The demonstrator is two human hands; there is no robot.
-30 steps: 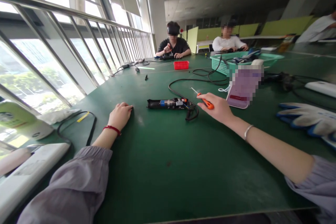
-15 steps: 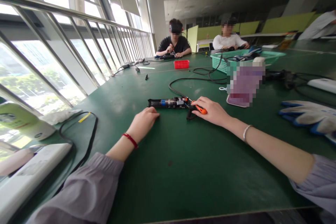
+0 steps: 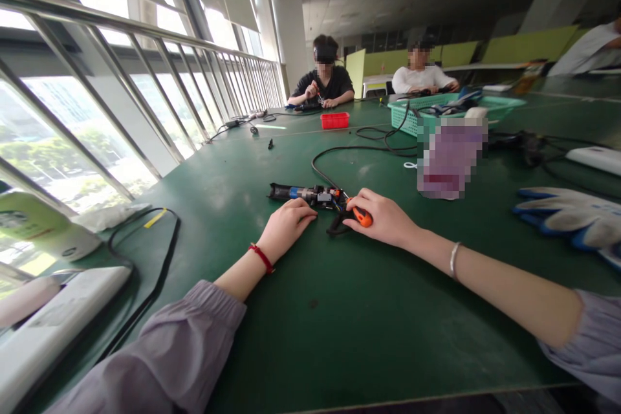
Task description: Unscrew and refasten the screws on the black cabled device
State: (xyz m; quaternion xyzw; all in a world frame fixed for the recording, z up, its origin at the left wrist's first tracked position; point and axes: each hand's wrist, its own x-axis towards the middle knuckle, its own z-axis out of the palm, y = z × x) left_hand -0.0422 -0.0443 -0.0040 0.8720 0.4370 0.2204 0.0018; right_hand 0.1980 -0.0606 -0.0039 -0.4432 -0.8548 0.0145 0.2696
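Observation:
A corded power tool with its housing off (image 3: 295, 193) lies on the green table (image 3: 310, 336), its motor, wires and switch parts exposed. In my right hand (image 3: 381, 215) is an orange-and-black screwdriver (image 3: 363, 217); its shaft points into the wired end of the tool. A black handle-like piece (image 3: 336, 226) rests just below that end. My left hand (image 3: 288, 226) lies at the near side of the tool, thumb and fingers drawn together. Whether these fingertips pinch a small part is hidden from me.
A purple phone-like object (image 3: 451, 162) leans by the green basket (image 3: 405, 115). Blue-and-white gloves (image 3: 567, 210) lie at right, a red tray (image 3: 334, 120) farther back. Power strip (image 3: 72, 317), cable (image 3: 167, 259) and bottle (image 3: 46, 226) are at left. Co-workers sit across the table.
My left hand has slid right along the tool toward its wired end. The tool has turned slightly and shifted left. My right hand with the screwdriver has moved a little left and nearer.

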